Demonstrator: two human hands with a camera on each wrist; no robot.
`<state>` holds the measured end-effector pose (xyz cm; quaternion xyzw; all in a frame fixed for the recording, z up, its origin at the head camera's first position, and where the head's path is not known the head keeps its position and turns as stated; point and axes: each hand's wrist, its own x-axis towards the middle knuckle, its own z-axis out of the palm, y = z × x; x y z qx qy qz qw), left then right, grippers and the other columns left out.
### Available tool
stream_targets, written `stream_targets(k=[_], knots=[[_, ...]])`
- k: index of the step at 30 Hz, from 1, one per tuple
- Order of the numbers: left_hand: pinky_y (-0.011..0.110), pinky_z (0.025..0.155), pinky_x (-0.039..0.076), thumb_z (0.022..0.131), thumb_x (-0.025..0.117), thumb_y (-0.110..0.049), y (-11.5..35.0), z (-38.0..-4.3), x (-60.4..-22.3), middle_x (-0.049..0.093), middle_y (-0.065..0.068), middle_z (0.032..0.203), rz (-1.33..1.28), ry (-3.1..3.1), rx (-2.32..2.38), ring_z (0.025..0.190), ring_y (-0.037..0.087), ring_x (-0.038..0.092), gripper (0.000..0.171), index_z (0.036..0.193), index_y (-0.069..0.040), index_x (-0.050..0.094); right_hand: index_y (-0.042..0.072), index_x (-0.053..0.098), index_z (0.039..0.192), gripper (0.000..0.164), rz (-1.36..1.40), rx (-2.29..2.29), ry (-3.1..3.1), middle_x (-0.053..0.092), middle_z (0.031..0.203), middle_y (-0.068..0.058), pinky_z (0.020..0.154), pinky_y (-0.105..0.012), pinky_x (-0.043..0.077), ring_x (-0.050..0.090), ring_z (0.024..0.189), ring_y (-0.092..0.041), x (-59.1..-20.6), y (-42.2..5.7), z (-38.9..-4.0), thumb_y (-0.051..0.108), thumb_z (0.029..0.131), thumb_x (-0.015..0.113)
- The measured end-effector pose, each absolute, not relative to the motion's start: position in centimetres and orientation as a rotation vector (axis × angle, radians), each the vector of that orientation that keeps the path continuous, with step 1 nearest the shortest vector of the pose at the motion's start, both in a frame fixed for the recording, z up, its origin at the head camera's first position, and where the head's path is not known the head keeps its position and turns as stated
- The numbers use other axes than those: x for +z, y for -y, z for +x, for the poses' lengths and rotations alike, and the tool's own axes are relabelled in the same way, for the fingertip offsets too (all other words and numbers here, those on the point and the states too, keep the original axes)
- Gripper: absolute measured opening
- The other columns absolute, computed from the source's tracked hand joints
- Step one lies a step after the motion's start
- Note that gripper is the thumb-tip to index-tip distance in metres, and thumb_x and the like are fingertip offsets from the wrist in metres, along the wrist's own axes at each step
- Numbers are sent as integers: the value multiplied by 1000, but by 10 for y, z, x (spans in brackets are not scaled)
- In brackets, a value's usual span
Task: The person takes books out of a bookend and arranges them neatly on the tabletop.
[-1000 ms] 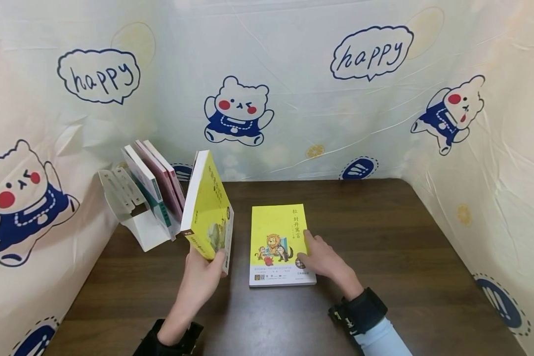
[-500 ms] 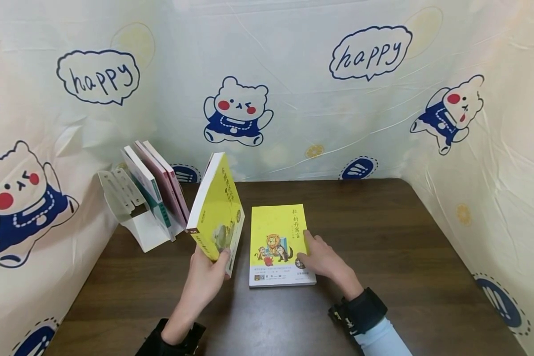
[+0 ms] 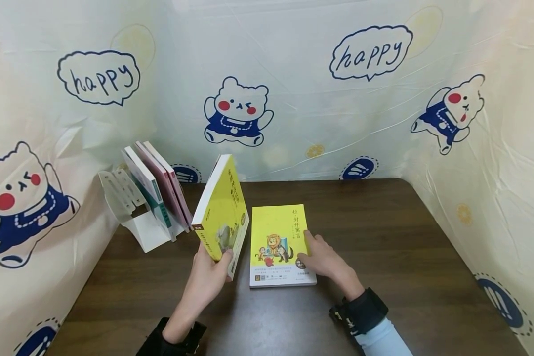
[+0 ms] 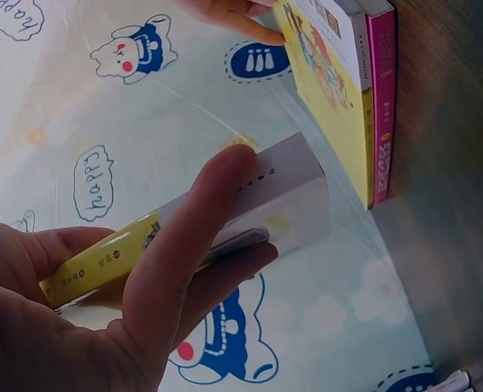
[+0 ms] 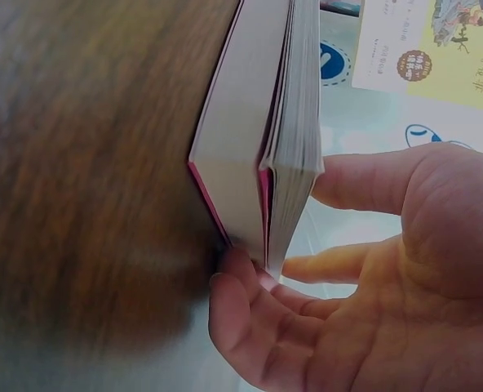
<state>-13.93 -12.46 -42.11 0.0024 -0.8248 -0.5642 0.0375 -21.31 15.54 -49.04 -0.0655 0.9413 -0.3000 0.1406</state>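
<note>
Left hand [image 3: 206, 275]: while tilted at eleven o'clock, a yellow book [image 3: 222, 212] is in your grip.
Right hand [image 3: 325, 258]: clasps your stacked books [image 3: 275, 221] by one edge, twelve o'clock on the table [image 3: 364, 217].

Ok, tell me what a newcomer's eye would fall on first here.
Probably the bright yellow book that the left hand holds up at a tilt, just left of centre in the head view. Next would come the flat yellow book to its right, with a lion on its cover and the right hand at its right edge. Behind the table, the bears on the pale curtain also draw the eye.
</note>
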Motion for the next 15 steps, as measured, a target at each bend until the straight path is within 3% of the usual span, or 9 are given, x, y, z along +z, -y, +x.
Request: stream_targets(k=[4,12,15], knots=[[37,48,56,103,59,-1,125,-140,-421,52,33,148,4,2541,-1730,79,34,71,57,155,-5,36,-1,30,164,75,-188,-857,-2732,48,140,-26,79,-42,47,55,103,-30,-490,-156,-214,26,104,66],[37,51,59,103,58,0,123,-140,-421,51,32,148,-2,2567,-1749,105,44,69,58,155,-6,34,-1,37,161,72,-204,-871,-2812,46,142,-25,93,-48,48,49,116,-33,-486,-151,-213,30,104,67],[38,50,59,103,59,0,123,-141,-420,50,32,149,-10,2575,-1750,106,45,68,59,155,-8,33,-1,41,159,69,-230,-905,-2845,49,139,-24,93,-47,49,50,114,-32,-483,-149,-213,29,103,68]])
